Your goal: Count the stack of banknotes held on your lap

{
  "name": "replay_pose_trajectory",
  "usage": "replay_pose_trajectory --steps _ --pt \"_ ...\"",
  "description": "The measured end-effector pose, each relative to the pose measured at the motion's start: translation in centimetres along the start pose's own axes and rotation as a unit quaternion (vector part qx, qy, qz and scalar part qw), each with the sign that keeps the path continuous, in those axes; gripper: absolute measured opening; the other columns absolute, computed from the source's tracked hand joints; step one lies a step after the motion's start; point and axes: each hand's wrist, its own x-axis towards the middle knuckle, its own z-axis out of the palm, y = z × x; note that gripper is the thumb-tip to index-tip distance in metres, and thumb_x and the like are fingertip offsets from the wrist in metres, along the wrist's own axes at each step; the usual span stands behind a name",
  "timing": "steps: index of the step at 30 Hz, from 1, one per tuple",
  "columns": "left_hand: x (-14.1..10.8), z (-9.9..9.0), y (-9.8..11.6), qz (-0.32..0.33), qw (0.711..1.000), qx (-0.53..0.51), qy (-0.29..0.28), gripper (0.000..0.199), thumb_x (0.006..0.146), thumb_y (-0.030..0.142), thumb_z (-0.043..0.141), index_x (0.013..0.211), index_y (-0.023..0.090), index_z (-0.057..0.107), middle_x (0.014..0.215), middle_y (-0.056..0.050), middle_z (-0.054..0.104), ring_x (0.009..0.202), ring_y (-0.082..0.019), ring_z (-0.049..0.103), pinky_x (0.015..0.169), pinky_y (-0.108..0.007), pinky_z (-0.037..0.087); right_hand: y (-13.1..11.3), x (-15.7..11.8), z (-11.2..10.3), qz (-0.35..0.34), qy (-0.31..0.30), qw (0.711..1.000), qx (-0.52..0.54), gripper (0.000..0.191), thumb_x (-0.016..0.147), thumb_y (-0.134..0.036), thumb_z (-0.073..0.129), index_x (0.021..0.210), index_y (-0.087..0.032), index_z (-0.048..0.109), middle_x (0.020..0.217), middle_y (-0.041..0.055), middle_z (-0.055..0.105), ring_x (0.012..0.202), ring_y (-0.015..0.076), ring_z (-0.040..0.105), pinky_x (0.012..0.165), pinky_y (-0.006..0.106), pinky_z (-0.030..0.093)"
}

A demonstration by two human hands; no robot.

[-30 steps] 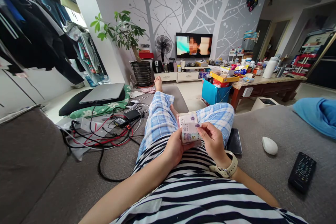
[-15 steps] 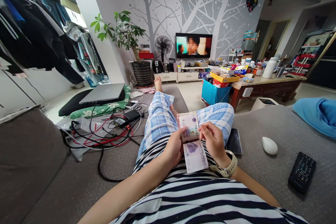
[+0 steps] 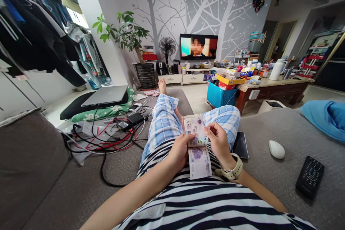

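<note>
A: Where are the banknotes (image 3: 198,128)?
B: In the left hand (image 3: 180,151), which grips them; beside it, the right hand (image 3: 219,143) pinches 1 edge.
A: How will they handle?
B: Probably light, soft, easily torn; hold near 1 corner.

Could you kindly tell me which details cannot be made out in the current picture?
All in the head view:
- Part of the left hand: hidden behind the banknotes.
- The number of banknotes: their overlap hides it.
- Button markings on the remote control: too small to read.
- The blue cloth: cut off by the right edge.
- The hanging dark clothes: cut off by the left edge.
</note>
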Motion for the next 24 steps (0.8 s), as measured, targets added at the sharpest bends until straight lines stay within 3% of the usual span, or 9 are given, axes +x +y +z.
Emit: replay_pose_trajectory --steps 8,24 --pt "0.34 0.41 -0.01 -0.010 0.998 -0.044 0.034 0.024 0.084 0.023 0.057 0.101 0.009 0.068 0.095 -0.012 0.076 0.087 -0.025 0.072 0.084 -0.038 0.057 -0.11 -0.14 0.01 -0.008 -0.002 1.000 0.011 0.028 0.086 -0.044 0.057 0.072 -0.020 0.055 0.065 -0.0015 0.055 0.062 0.0148 0.049 0.057 0.026 0.040" --pt "0.20 0.48 -0.03 0.003 1.000 -0.026 0.012 0.024 0.089 0.023 0.051 0.097 0.011 0.070 0.093 -0.008 0.076 0.098 -0.026 0.070 0.085 -0.033 0.056 -0.15 -0.52 -0.04 -0.018 -0.019 0.999 0.043 0.028 0.088 -0.043 0.055 0.074 -0.019 0.057 0.062 -0.0026 0.051 0.055 0.0124 0.042 0.051 0.025 0.033"
